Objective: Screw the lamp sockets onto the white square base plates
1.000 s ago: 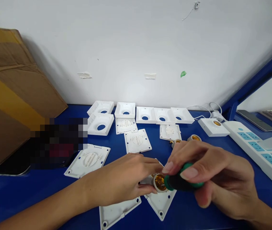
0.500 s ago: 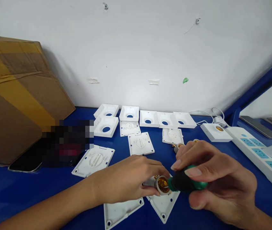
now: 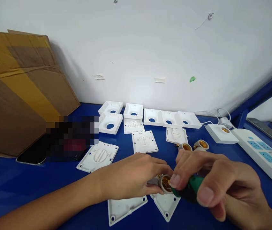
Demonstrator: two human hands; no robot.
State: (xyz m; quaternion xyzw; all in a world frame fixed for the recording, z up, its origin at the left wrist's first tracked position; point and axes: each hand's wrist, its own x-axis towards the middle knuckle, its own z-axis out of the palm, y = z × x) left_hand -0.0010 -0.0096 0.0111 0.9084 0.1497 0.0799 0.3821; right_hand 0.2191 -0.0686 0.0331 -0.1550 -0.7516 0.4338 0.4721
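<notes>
My left hand point(image 3: 142, 175) is closed around a lamp socket point(image 3: 165, 183), a pale ring with a brass inside, just above a white square plate point(image 3: 167, 204). In my right hand point(image 3: 224, 182) is a screwdriver with a green and black handle point(image 3: 193, 188). Its front end points left into the socket's mouth; the tip itself is hidden. Another white plate point(image 3: 126, 209) lies below my left wrist. Beyond my right hand, two more lamp sockets point(image 3: 201, 144) sit on the blue table.
White square covers with round holes point(image 3: 152, 118) line the wall, with several white plates point(image 3: 145, 142) before them. At right are a fitted lamp holder point(image 3: 222, 133) and a power strip point(image 3: 262, 156). A cardboard box point(image 3: 30, 86) and a dark phone point(image 3: 32, 155) stand left.
My right hand's fingers have turned around the screwdriver handle, with the thumb lower. The view has shifted slightly, and the two loose sockets behind the hand show more fully.
</notes>
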